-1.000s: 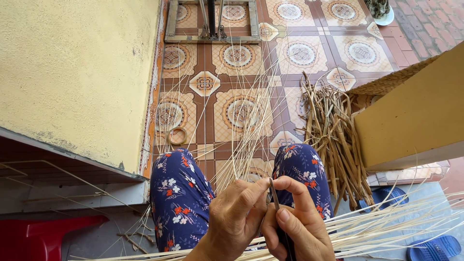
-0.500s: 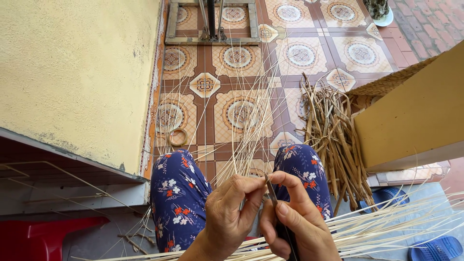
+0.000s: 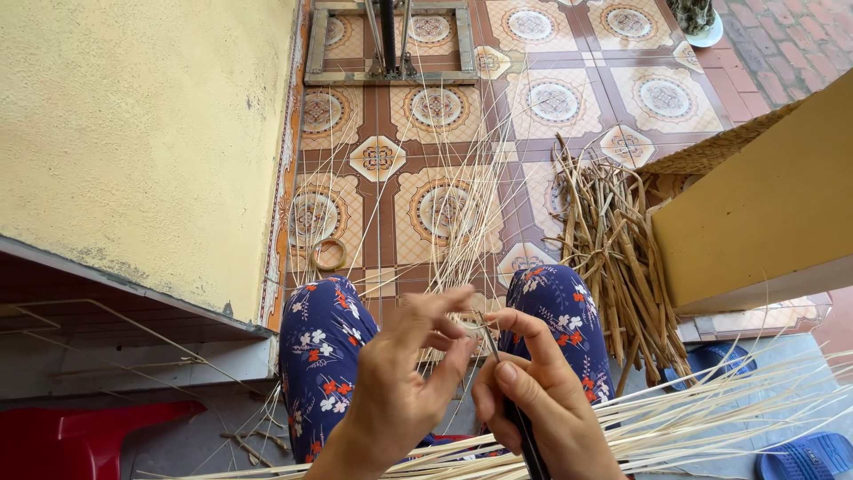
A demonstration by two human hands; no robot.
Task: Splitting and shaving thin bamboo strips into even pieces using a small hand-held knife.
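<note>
Head view, looking down over our lap. Left hand (image 3: pixel 395 391) pinches a few thin pale strips (image 3: pixel 462 222) between thumb and forefingers; the other fingers spread loosely. Right hand (image 3: pixel 533 391) is closed around a slim dark tool (image 3: pixel 520 418), its thin metal tip meeting the strips just beside the left fingertips. The tool's lower end runs off the bottom edge, so we cannot tell its full shape. Whatever small woven piece sits between the hands is mostly hidden behind the fingers.

The strips fan upward from the hands over the patterned floor tiles (image 3: pixel 551 98). More pale strips lie across our lap at the bottom edge, partly cut off. Our knees in blue floral trousers (image 3: pixel 324 347) show on either side of the hands.

A bundle of coarser dry stalks (image 3: pixel 622 267) leans by the right knee. A small ring (image 3: pixel 329 254) lies on the tiles near the yellow wall (image 3: pixel 133 133). A blue sandal (image 3: pixel 804 455) is half out of frame, bottom right.
</note>
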